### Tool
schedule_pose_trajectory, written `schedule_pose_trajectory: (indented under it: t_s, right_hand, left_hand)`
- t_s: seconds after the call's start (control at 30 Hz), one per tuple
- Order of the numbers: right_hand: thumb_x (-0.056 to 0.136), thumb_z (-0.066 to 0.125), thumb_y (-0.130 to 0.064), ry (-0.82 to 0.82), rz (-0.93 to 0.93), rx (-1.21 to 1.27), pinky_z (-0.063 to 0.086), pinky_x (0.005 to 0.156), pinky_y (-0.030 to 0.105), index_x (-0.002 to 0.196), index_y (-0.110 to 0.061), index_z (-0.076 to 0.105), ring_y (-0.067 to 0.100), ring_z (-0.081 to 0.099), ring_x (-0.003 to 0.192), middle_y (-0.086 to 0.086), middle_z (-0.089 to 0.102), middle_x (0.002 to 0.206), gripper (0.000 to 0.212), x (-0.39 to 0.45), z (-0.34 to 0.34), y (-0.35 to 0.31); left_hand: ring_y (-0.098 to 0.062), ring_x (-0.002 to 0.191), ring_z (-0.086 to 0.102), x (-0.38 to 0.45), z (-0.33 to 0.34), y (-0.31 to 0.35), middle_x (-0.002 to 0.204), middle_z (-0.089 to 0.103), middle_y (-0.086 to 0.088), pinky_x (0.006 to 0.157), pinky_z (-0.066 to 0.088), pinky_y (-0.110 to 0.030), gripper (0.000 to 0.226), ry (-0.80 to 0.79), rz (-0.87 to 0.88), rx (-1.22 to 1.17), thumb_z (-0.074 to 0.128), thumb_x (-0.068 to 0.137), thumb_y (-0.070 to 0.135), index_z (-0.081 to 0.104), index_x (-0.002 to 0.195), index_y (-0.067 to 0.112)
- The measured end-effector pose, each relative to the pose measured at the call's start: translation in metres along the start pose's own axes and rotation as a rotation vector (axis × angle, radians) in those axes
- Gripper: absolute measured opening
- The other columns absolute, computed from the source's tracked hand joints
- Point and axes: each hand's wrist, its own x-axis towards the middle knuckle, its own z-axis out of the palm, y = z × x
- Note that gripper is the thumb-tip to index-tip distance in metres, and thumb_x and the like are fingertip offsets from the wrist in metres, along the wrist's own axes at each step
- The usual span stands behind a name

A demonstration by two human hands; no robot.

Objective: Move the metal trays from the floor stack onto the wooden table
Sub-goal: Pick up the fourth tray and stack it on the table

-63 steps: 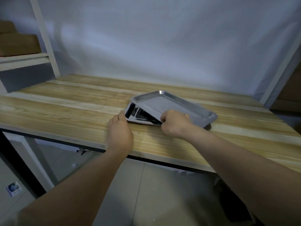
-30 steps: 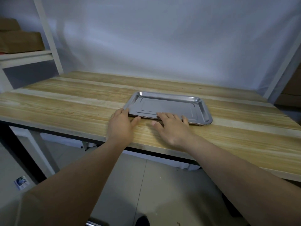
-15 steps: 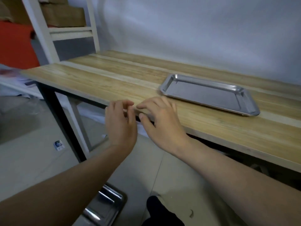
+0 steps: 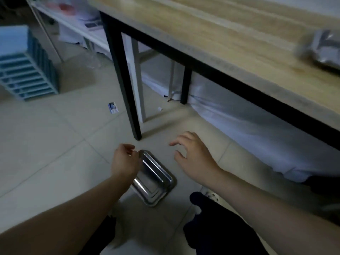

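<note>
A: Swung down from the tabletop since half a second back — hands gone from the front edge of the wooden table (image 4: 211, 32), now low over the tiled floor (image 4: 46, 153).

B: And the trays?

A: Floor stack (image 4: 154, 183) lying on the tiles just out from the black table leg (image 4: 125, 85), partly behind the left forearm. One tray (image 4: 320, 48) up on the table toward its right end, blurred.

B: Hands?

A: Left hand (image 4: 125, 162) loosely curled at the stack's far corner, fingertips beside the rim — touching or not, cannot tell. Right hand (image 4: 195, 157) spread, fingers bent, empty, hanging apart from the stack on its right.

B: Rest of the room?

A: Dim. Blue drawer unit (image 4: 25, 70) at far left, white shelf (image 4: 73, 21) behind it, small card (image 4: 113, 107) on the tiles near the leg, white cloth (image 4: 257, 122) under the table's back edge.
</note>
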Motion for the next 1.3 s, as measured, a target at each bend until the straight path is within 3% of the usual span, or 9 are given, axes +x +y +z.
schedule_pose_trajectory:
  t_s: [0.1, 0.3, 0.57, 0.7, 0.83, 1.0, 1.07, 1.17, 1.3]
  right_hand:
    - [0.085, 0.058, -0.004, -0.08, 0.092, 0.009, 0.035, 0.082, 0.016, 0.105, -0.015, 0.069, 0.013, 0.05, 0.11, -0.004, 0.057, 0.107, 0.026, 0.013, 0.037, 0.024]
    - [0.079, 0.055, 0.012, -0.215, 0.27, 0.023, 0.036, 0.081, 0.017, 0.104, -0.013, 0.069, 0.015, 0.05, 0.104, -0.003, 0.051, 0.107, 0.038, 0.034, 0.108, 0.065]
    - [0.075, 0.056, 0.017, -0.35, 0.468, 0.02, 0.043, 0.075, 0.017, 0.104, -0.011, 0.069, 0.017, 0.056, 0.091, 0.009, 0.06, 0.115, 0.043, 0.054, 0.196, 0.119]
    - [0.079, 0.054, 0.015, -0.38, 0.564, 0.016, 0.046, 0.082, 0.021, 0.105, -0.01, 0.07, 0.019, 0.061, 0.095, 0.009, 0.066, 0.109, 0.039, 0.061, 0.233, 0.144]
    - [0.081, 0.053, 0.013, -0.423, 0.634, 0.0, 0.046, 0.084, 0.022, 0.106, -0.008, 0.069, 0.017, 0.059, 0.091, 0.011, 0.067, 0.106, 0.037, 0.066, 0.271, 0.171]
    - [0.087, 0.053, 0.004, -0.441, 0.656, -0.039, 0.05, 0.091, 0.028, 0.105, -0.008, 0.071, 0.026, 0.064, 0.103, 0.012, 0.069, 0.111, 0.028, 0.073, 0.312, 0.199]
    - [0.088, 0.056, -0.002, -0.442, 0.665, -0.049, 0.052, 0.093, 0.034, 0.104, -0.006, 0.072, 0.028, 0.065, 0.103, 0.013, 0.07, 0.109, 0.023, 0.078, 0.325, 0.208]
    - [0.086, 0.06, -0.01, -0.501, 0.667, -0.102, 0.053, 0.09, 0.037, 0.105, -0.007, 0.069, 0.031, 0.065, 0.102, 0.013, 0.069, 0.11, 0.021, 0.087, 0.341, 0.227]
    - [0.088, 0.061, -0.016, -0.587, 0.742, -0.18, 0.041, 0.108, 0.045, 0.14, -0.006, 0.043, 0.034, 0.046, 0.128, 0.016, 0.047, 0.141, 0.056, 0.097, 0.353, 0.249]
  left_hand:
    - [-0.017, 0.074, 0.057, 0.017, 0.005, -0.041, 0.086, 0.058, 0.001, 0.064, 0.047, -0.028, 0.018, -0.076, -0.133, 0.021, 0.051, 0.094, 0.017, 0.057, 0.111, 0.013]
    - [-0.027, 0.079, 0.061, 0.047, 0.021, -0.11, 0.077, 0.062, -0.006, 0.083, 0.057, -0.046, 0.016, -0.156, -0.341, 0.024, 0.048, 0.093, 0.012, 0.064, 0.093, 0.013]
    - [-0.023, 0.07, 0.058, 0.081, 0.05, -0.189, 0.075, 0.06, -0.005, 0.065, 0.048, -0.033, 0.021, -0.192, -0.53, -0.047, 0.048, 0.094, 0.011, 0.065, 0.104, 0.003]
    - [-0.022, 0.066, 0.057, 0.096, 0.065, -0.218, 0.073, 0.06, -0.007, 0.065, 0.049, -0.033, 0.014, -0.222, -0.612, -0.057, 0.051, 0.095, 0.011, 0.063, 0.088, 0.006]
    - [-0.023, 0.062, 0.054, 0.111, 0.086, -0.244, 0.067, 0.057, -0.009, 0.058, 0.047, -0.027, 0.03, -0.249, -0.677, -0.036, 0.05, 0.095, 0.008, 0.055, 0.065, 0.011]
    - [-0.027, 0.074, 0.059, 0.134, 0.12, -0.275, 0.069, 0.059, -0.013, 0.08, 0.056, -0.044, 0.032, -0.23, -0.763, -0.029, 0.049, 0.092, 0.011, 0.057, 0.061, 0.011]
    - [-0.026, 0.077, 0.054, 0.142, 0.132, -0.281, 0.063, 0.052, -0.009, 0.075, 0.05, -0.036, 0.031, -0.243, -0.8, -0.053, 0.048, 0.094, 0.011, 0.061, 0.066, 0.006]
    - [-0.029, 0.082, 0.055, 0.152, 0.145, -0.285, 0.066, 0.048, -0.008, 0.073, 0.044, -0.033, 0.029, -0.271, -0.815, -0.076, 0.048, 0.098, 0.012, 0.064, 0.107, -0.011]
    - [-0.021, 0.063, 0.05, 0.157, 0.155, -0.287, 0.064, 0.045, -0.004, 0.057, 0.042, -0.026, 0.031, -0.251, -0.859, -0.115, 0.048, 0.099, 0.013, 0.059, 0.115, -0.011]
